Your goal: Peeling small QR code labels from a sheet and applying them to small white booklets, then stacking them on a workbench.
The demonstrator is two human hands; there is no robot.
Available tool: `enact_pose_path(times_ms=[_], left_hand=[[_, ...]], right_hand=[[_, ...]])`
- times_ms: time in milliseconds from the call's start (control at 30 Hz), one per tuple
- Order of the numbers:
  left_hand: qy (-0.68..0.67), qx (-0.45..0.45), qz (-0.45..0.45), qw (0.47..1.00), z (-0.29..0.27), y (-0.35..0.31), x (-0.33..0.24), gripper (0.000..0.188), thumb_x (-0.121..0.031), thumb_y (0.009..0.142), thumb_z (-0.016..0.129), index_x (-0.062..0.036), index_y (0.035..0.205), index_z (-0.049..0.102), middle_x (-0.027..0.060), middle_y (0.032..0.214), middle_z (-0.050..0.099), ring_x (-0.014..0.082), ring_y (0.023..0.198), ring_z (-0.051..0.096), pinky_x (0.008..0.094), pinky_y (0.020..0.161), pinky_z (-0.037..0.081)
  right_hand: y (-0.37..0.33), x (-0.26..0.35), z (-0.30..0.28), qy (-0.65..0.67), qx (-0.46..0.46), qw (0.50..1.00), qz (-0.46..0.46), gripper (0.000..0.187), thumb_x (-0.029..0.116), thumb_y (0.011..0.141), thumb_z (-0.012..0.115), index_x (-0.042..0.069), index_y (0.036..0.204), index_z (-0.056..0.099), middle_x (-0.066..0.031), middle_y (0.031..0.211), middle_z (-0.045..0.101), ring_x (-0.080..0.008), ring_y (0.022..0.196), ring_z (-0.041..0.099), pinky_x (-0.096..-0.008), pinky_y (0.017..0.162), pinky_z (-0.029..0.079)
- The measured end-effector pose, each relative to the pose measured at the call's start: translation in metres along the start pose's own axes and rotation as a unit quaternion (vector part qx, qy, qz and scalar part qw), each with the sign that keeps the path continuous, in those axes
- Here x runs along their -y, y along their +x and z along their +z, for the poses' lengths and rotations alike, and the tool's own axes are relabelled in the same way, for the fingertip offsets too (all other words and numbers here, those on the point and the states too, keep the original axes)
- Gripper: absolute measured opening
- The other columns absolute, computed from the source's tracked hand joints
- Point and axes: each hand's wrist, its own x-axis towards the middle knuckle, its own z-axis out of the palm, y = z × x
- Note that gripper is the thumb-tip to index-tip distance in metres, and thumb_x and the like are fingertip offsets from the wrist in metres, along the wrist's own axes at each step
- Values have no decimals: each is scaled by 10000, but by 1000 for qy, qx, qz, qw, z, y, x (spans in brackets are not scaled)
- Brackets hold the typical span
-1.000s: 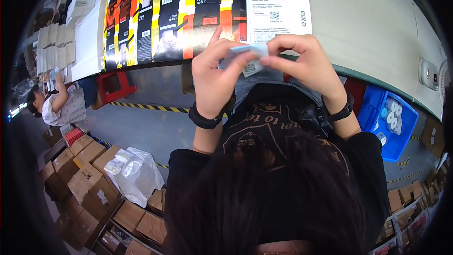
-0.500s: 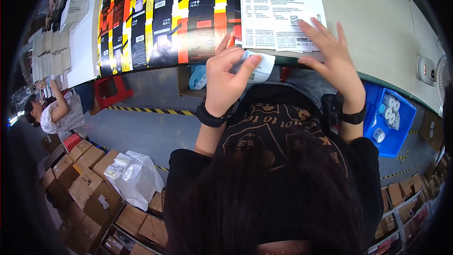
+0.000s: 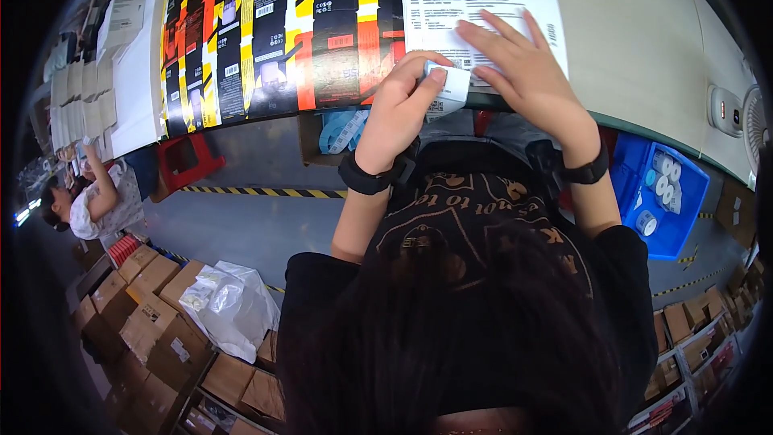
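Pinched between the thumb and fingers of my left hand (image 3: 394,113) is a curled white label strip (image 3: 452,90) with small dark print. It hangs over the bench's near edge. My right hand (image 3: 531,84) lies with fingers spread on a stack of white printed sheets (image 3: 535,4). Those sheets overlap each other and have lines of dark text. Part of the top sheet is hidden beneath my right hand. The left fingertips are close to the sheets' lower left corner.
Flat black, yellow and red printed packaging sheets (image 3: 278,40) cover the bench to the left. Stacks of pale paper (image 3: 84,101) stand at the far left, near another person (image 3: 101,201). A blue bin (image 3: 684,209) with label rolls is at right. Cardboard boxes (image 3: 157,326) fill the lower left.
My right hand has moved left and come down onto the white sheets. My left hand still pinches the label strip, which has shifted slightly upward.
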Motion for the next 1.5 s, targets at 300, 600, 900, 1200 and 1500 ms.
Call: enact_pose_path(times_ms=[300, 600, 900, 1200, 1500], left_hand=[[56, -22, 41, 997, 10, -7, -16, 137, -87, 838, 540, 33, 900, 564, 90, 877, 555, 126, 730, 505, 244, 658, 405], [36, -99, 115, 988, 18, -12, -20, 148, -48, 724, 661, 14, 846, 606, 87, 791, 600, 143, 679, 546, 240, 614, 425], [108, -80, 84, 987, 15, -12, -22, 135, -55, 710, 687, 20, 798, 617, 64, 634, 582, 102, 545, 498, 222, 524, 400], [-8, -21, -5, 1000, 17, -13, -30, 140, -68, 724, 701, 31, 786, 624, -2, 603, 575, 27, 544, 469, 179, 476, 354], [8, -90, 59, 994, 19, -6, -30, 141, -58, 706, 699, 15, 799, 622, 22, 690, 609, 78, 596, 534, 201, 538, 409]], right_hand=[[-18, 17, -26, 213, -61, 969, 109, 246, 131, 820, 577, 28, 1044, 567, -81, 1036, 593, -192, 1005, 535, -350, 942, 344], [-12, 30, -25, 436, -48, 881, 177, 96, 61, 779, 635, -16, 828, 606, -25, 784, 598, -88, 739, 544, -210, 686, 434], [-8, 22, -22, 555, -55, 798, 230, 87, 56, 785, 633, -13, 833, 611, -31, 820, 598, -104, 777, 552, -208, 713, 433], [-3, 17, -24, 496, -233, 812, 201, 229, 61, 773, 649, 13, 994, 617, -33, 790, 613, -89, 746, 573, -204, 697, 462], [-7, 31, -25, 603, -147, 755, 211, 615, -46, 765, 602, 22, 1310, 326, -75, 809, 579, -122, 783, 568, -251, 751, 465]])
